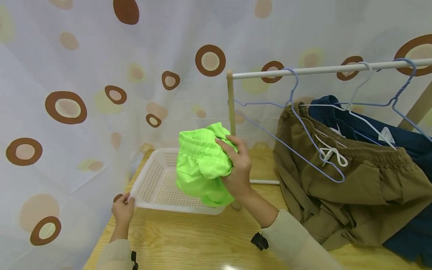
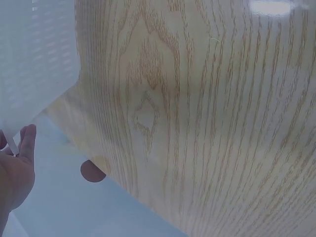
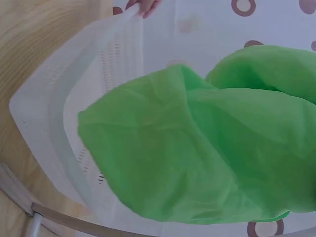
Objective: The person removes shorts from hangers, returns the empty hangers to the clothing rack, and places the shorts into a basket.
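Observation:
Bunched neon-green shorts (image 1: 202, 165) with a gathered elastic waistband hang from my right hand (image 1: 239, 168), which grips them near the waistband. They are held over the white plastic basket (image 1: 175, 210) and hide its right part. My left hand (image 1: 123, 210) pinches the basket's rim at its near left corner. In the left wrist view, the left hand (image 2: 17, 170) shows thumb and fingers on the rim. The green shorts (image 3: 187, 148) fill much of the right wrist view and cover the right hand there.
A clothes rack with a white rail (image 1: 324, 70) stands at right. A bare blue hanger (image 1: 293, 112) hangs nearest, beside brown shorts (image 1: 351, 180) and dark blue clothing (image 1: 415, 150) on hangers. The wooden table (image 1: 189, 240) meets a patterned curtain (image 1: 101, 157) behind and left.

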Tool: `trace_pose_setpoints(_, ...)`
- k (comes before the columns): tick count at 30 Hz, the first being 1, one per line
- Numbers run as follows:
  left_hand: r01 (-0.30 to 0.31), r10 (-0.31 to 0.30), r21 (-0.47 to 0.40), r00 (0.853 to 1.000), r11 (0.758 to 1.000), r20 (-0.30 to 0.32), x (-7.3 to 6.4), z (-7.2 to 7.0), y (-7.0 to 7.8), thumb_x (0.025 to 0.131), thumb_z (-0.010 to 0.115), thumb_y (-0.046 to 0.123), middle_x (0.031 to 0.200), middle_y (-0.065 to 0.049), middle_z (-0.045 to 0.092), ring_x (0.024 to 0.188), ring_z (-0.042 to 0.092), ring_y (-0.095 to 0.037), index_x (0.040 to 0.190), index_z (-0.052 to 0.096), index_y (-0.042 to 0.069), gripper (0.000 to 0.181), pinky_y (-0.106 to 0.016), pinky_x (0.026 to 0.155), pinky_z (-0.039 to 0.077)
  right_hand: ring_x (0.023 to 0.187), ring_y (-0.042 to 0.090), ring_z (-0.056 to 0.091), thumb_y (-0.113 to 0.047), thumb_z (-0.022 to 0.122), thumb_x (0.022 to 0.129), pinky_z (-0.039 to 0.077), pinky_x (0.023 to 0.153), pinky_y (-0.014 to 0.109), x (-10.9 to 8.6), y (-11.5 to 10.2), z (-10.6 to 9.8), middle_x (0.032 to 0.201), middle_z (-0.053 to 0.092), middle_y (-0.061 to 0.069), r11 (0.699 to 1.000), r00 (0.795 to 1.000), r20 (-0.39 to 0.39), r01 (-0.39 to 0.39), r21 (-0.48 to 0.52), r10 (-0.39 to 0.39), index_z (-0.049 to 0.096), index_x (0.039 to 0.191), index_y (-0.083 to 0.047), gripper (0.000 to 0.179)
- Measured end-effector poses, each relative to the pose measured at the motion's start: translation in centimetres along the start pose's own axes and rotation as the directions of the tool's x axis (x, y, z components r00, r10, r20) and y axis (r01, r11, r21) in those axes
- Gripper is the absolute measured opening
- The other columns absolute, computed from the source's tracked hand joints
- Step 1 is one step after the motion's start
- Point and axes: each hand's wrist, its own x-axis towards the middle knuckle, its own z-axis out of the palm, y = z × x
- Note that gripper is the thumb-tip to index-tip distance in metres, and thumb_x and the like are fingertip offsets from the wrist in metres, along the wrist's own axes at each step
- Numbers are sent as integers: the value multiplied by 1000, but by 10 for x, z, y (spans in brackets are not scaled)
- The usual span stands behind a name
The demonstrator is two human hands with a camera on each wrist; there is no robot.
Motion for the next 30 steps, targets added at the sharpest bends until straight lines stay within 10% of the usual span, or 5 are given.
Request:
trace_pose_setpoints(7,5,-5,-7,1000,1000,-8,0,-1,-1,90,47,4,119,-37,51,105,55,-48,121,51,-16,37,-36,73,56,102,36,57,14,65,74,50,94,29,-26,8,29,107,54,26,999,993,-117,7,31,-3,62,105,4,33)
trace_pose_setpoints(13,10,-10,-21,1000,1000,29,-1,6,-5,90,48,5,120,-37,51,105,55,-47,122,51,-16,37,-17,63,54,103,39,54,14,70,70,54,86,38,-74,33,41,110,51,26,999,997,71,-11,-49,15,63,105,5,37)
trace_pose_setpoints(18,9,-8,-39,1000,999,22,-4,8,-5,91,48,5,120,-37,52,104,56,-46,123,50,-15,38,-15,61,52,106,39,49,18,69,67,53,86,44,-110,52,34,112,50,24,987,952,285,-68,-147,108,65,103,5,39)
trace_pose_setpoints(22,-1,1,-36,1000,999,-8,-4,8,-4,90,49,4,118,-37,53,101,57,-46,121,51,-16,36,-11,57,48,113,40,45,21,66,68,50,90,47,-119,60,28,118,48,22,963,857,459,-143,-228,236,63,109,1,46)
trace_pose_setpoints(30,13,-13,-46,1000,999,7,-2,4,-2,91,50,4,120,-39,50,102,57,-47,123,49,-16,38,-10,56,49,129,49,31,3,70,75,41,93,64,-108,63,26,145,30,21,924,552,747,-137,-357,370,50,132,-13,63)
